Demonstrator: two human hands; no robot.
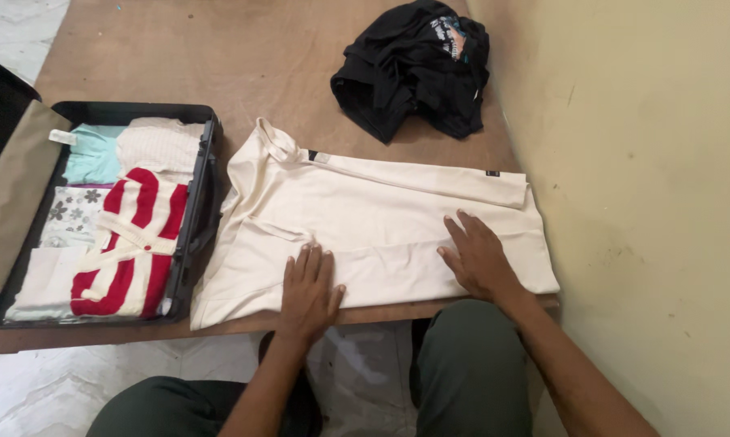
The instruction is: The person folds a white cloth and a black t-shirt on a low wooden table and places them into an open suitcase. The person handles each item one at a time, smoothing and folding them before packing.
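A cream shirt (381,214) lies partly folded on the brown wooden table (219,65), its collar toward the upper left and a sleeve folded across the back. My left hand (308,290) rests flat on the shirt's near edge, fingers together. My right hand (476,257) presses flat on the shirt's right part, fingers spread. Neither hand grips the cloth.
An open black suitcase (199,210) sits at the left with folded clothes, a red-and-white striped piece (134,243) on top. A crumpled black garment (417,65) lies at the far side. A pale yellow wall (648,202) bounds the right. My knees sit below the table edge.
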